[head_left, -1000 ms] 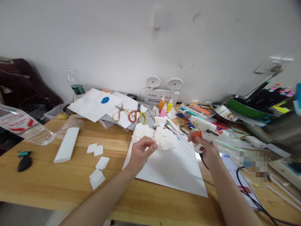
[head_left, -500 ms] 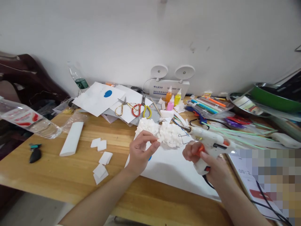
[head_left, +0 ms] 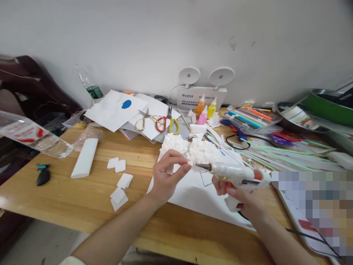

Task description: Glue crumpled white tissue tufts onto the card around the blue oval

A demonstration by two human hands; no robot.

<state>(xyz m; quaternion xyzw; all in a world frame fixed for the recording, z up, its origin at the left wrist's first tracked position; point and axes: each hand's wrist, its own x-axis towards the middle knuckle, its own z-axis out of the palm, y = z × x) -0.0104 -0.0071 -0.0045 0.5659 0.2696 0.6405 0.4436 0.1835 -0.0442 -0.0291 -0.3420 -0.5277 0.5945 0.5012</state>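
Note:
Between thumb and forefinger, my left hand [head_left: 168,173] pinches a small white paper piece [head_left: 190,162]. My right hand [head_left: 239,197] is wrapped round the handle of a white glue gun [head_left: 234,173], whose metal nozzle points left, right at the paper piece; whether they touch I cannot tell. Behind my left fingers are two bumpy white clusters [head_left: 203,150], at the back of a white sheet [head_left: 193,200]. Several small white paper squares [head_left: 125,180] lie on the wooden table [head_left: 91,200] left of my hand.
Gold-handled scissors [head_left: 140,124] and red-and-yellow-handled pliers [head_left: 174,127] rest on papers at the back. Small paint bottles [head_left: 202,116] stand before a white emergency lamp [head_left: 202,96]. A water bottle [head_left: 35,134] lies left. Markers, pipe cleaners [head_left: 278,152] and a tablet [head_left: 300,217] are right.
The glue gun has swung left and levelled, bringing its nozzle to the paper piece in my left hand. My left hand has barely moved; the view has shifted slightly.

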